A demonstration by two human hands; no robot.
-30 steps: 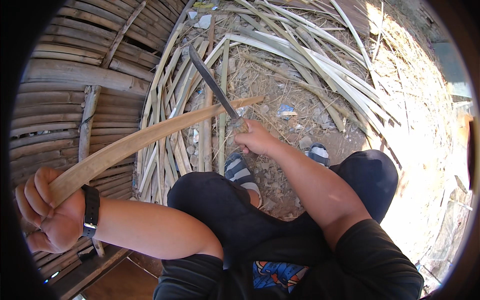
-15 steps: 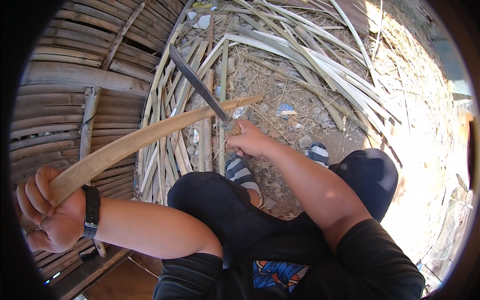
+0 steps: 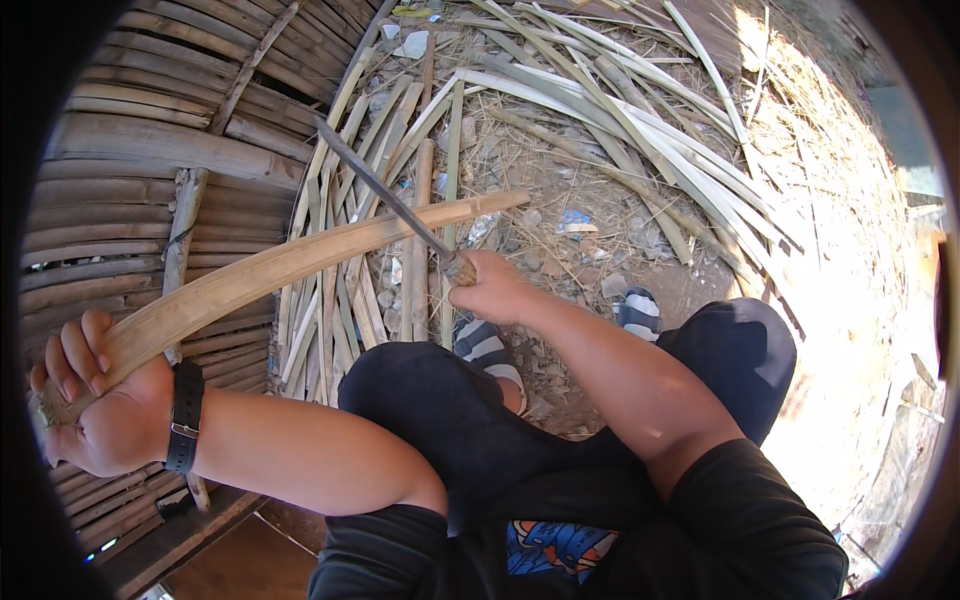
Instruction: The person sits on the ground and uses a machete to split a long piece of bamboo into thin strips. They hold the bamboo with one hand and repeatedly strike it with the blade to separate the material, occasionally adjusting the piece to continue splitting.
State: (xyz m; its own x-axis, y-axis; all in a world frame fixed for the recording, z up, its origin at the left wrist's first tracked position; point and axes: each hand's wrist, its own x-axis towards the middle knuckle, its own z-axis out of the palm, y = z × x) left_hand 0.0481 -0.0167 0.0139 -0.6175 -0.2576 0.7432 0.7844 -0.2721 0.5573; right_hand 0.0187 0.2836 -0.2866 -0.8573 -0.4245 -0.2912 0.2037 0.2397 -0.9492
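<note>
At the far left my left hand (image 3: pixel 110 410), with a black watch on its wrist, is wrapped round the near end of a long split bamboo strip (image 3: pixel 260 270). The strip slants up and away to the right, its far tip above the littered ground. My right hand (image 3: pixel 490 288) grips the short handle of a machete (image 3: pixel 385 192). Its dark blade points up and to the left and crosses over the strip near its far end. Whether the blade touches the strip I cannot tell.
A wall of bamboo slats (image 3: pixel 110 215) stands on the left. Split bamboo lengths (image 3: pixel 320 300) lie along it, and more strips (image 3: pixel 640 130) are heaped at the far right. Straw and chips cover the ground about my sandalled feet (image 3: pixel 485 350).
The machete has turned so its blade shows edge-on and leans further left. My left hand has rolled the bamboo strip slightly, showing more of its broad face.
</note>
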